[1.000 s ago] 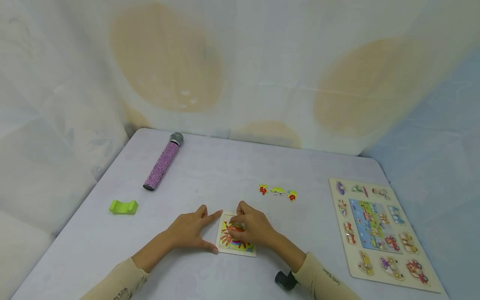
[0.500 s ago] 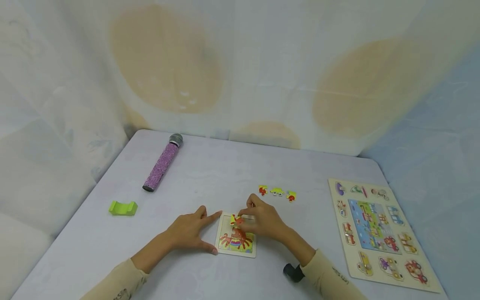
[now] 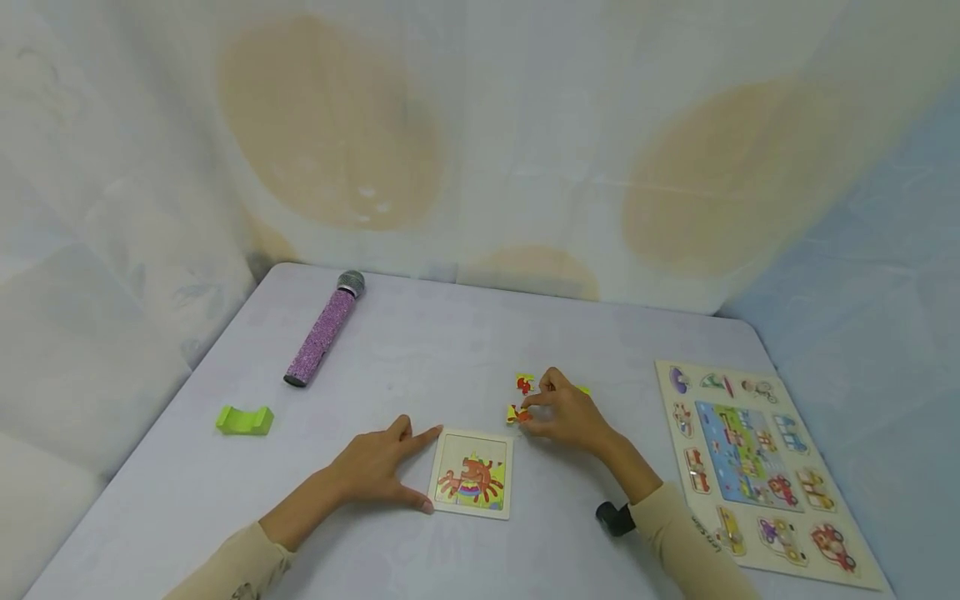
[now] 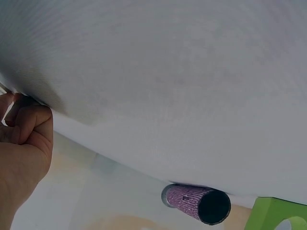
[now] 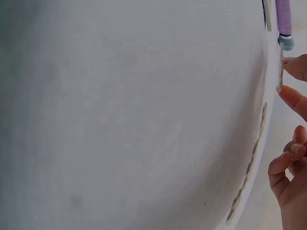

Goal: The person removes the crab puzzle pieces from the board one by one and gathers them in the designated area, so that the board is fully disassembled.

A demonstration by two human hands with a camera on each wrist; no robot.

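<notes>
The left forearm slanted forward and inward. The left grip lay low, its thumb and forefinger stretched wide apart, the other fingers bent. The right forearm angled in from the opposite side; the right grip reached farther forward, thumb and forefinger set in a pinch, the remaining fingers curled.

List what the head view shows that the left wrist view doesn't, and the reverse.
Only the head view: the right hand pinching a puzzle piece, the crab picture, and the large puzzle board.
Only the left wrist view: the black end of the purple microphone as a nearly full round.
Both: the left hand, microphone and green block.
</notes>
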